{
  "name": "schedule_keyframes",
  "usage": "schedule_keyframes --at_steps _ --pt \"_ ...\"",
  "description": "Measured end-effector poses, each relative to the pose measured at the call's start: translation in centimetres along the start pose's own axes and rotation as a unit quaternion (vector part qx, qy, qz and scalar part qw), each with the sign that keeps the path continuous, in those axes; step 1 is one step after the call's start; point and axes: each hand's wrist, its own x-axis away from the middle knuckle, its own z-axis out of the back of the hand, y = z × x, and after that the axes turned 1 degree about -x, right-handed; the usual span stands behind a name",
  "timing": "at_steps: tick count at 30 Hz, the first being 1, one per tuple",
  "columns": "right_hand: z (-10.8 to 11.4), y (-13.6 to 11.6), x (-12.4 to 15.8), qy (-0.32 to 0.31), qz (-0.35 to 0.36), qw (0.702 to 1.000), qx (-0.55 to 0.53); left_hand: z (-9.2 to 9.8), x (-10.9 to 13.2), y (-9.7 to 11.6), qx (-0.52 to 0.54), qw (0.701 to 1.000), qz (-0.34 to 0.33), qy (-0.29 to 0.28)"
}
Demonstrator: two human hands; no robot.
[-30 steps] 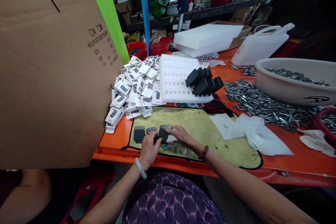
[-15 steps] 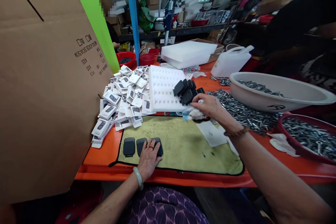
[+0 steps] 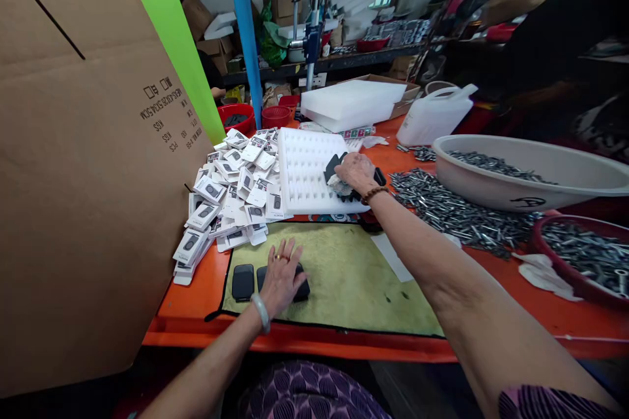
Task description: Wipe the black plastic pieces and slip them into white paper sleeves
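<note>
My left hand point(image 3: 281, 281) is spread with fingers apart above flat black rounded-square pieces on the yellow-green cloth mat point(image 3: 344, 275); contact is unclear. One black piece point(image 3: 242, 282) lies uncovered to its left, and the others are partly hidden beneath the hand. My right hand point(image 3: 358, 173) is closed on a crumpled white rag point(image 3: 338, 184) at the right side of the white foam tray point(image 3: 307, 170). Several upright black pieces point(image 3: 333, 165) stand there, partly covered by that hand. Whether the fingers also grip one of them is hidden.
Small white printed boxes point(image 3: 236, 190) are heaped left of the tray, beside a large cardboard carton point(image 3: 98, 177). Loose metal parts point(image 3: 462, 209) spread on the right, near a cream basin point(image 3: 496, 183) and a red basin point(image 3: 555, 268). A white jug point(image 3: 432, 118) stands behind.
My right hand has moved left and forward with the rag, onto the black pieces at the tray. My left hand's fingers have lifted and spread slightly.
</note>
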Motion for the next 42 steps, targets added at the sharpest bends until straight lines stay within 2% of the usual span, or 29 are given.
schedule_keyframes --at_steps 2,4,7,10,11,13,14,15,16,18,20,21,22,23,25,27,28,30,32,33,35,36,37,39,40,41,42 --pt "0.0 0.3 0.0 0.004 0.005 1.0 -0.017 1.3 -4.0 -0.3 -0.015 1.0 -0.015 0.019" --pt "0.1 0.5 0.1 0.015 0.009 0.999 -0.032 2.1 -7.9 -0.8 -0.033 0.999 -0.016 0.015" --pt "1.0 0.8 0.4 0.056 -0.005 0.996 -0.069 2.3 -11.5 -1.8 -0.04 0.999 -0.01 -0.004" --pt "3.2 1.5 1.8 0.129 0.026 0.983 -0.131 2.3 -12.4 -2.2 0.009 1.0 -0.009 0.006" --pt "4.1 1.8 2.7 0.131 0.043 0.977 -0.165 2.5 -12.2 -2.0 0.047 0.999 -0.001 0.021" --pt "5.9 2.8 4.7 0.071 0.065 0.959 -0.268 3.1 -11.3 -1.3 0.169 0.982 0.039 0.068" --pt "6.5 3.3 5.8 0.015 0.064 0.941 -0.331 3.6 -10.6 -0.8 0.258 0.959 0.073 0.09" --pt "6.8 3.7 7.0 -0.046 0.055 0.918 -0.391 4.1 -9.8 -0.2 0.362 0.921 0.11 0.097" --pt "6.9 4.2 8.1 -0.105 0.044 0.892 -0.438 4.7 -8.8 0.4 0.474 0.865 0.143 0.081" --pt "6.0 4.8 9.9 -0.201 0.027 0.853 -0.48 5.5 -6.6 1.6 0.675 0.714 0.184 -0.024" --pt "4.1 5.1 11.4 -0.261 0.035 0.848 -0.46 5.9 -4.3 2.7 0.79 0.561 0.202 -0.145" --pt "3.0 5.1 12.2 -0.267 0.046 0.858 -0.436 5.8 -3.3 3.1 0.817 0.505 0.211 -0.181" --pt "1.9 4.9 13.0 -0.245 0.062 0.877 -0.409 5.7 -2.3 3.5 0.834 0.465 0.225 -0.196" --pt "0.8 4.5 14.0 -0.19 0.077 0.902 -0.381 5.4 -1.5 3.8 0.844 0.438 0.243 -0.194" --pt "-0.9 3.3 16.7 -0.015 0.109 0.938 -0.328 4.7 -0.3 4.3 0.854 0.404 0.278 -0.17" --pt "-2.3 1.5 20.2 0.133 0.166 0.932 -0.293 4.1 0.4 4.6 0.86 0.374 0.322 -0.132" --pt "-2.8 0.5 21.9 0.148 0.212 0.923 -0.286 3.8 0.7 4.9 0.861 0.357 0.345 -0.11" --pt "-4.0 -1.3 24.7 0.113 0.327 0.905 -0.247 3.5 1.1 5.4 0.861 0.331 0.381 -0.06" --pt "-5.0 -2.0 25.4 0.086 0.368 0.904 -0.198 3.3 1.6 6.1 0.851 0.338 0.401 -0.019" --pt "-5.5 -1.9 24.8 0.084 0.362 0.91 -0.183 3.3 1.9 6.4 0.842 0.356 0.405 -0.016" --pt "-6.1 -0.5 22.1 0.096 0.305 0.93 -0.183 3.4 2.5 6.9 0.82 0.402 0.405 -0.049" --pt "-6.2 0.5 20.4 0.102 0.27 0.939 -0.186 3.5 2.8 7.1 0.81 0.421 0.401 -0.075" --pt "-6.1 1.7 18.8 0.096 0.206 0.953 -0.202 3.5 3.0 7.1 0.804 0.435 0.393 -0.095" --pt "-5.8 3.8 16.6 0.051 0.079 0.966 -0.239 3.4 3.4 6.8 0.793 0.466 0.38 -0.097" --pt "-5.5 4.6 16.2 0.009 0.019 0.964 -0.264 3.3 3.4 6.6 0.781 0.495 0.373 -0.08" --pt "-5.3 5.2 16.3 -0.048 -0.033 0.954 -0.295 3.2 3.5 6.4 0.759 0.537 0.362 -0.058" --pt "-5.1 5.5 16.8 -0.113 -0.073 0.932 -0.336 3.1 3.6 6.2 0.726 0.593 0.346 -0.038"
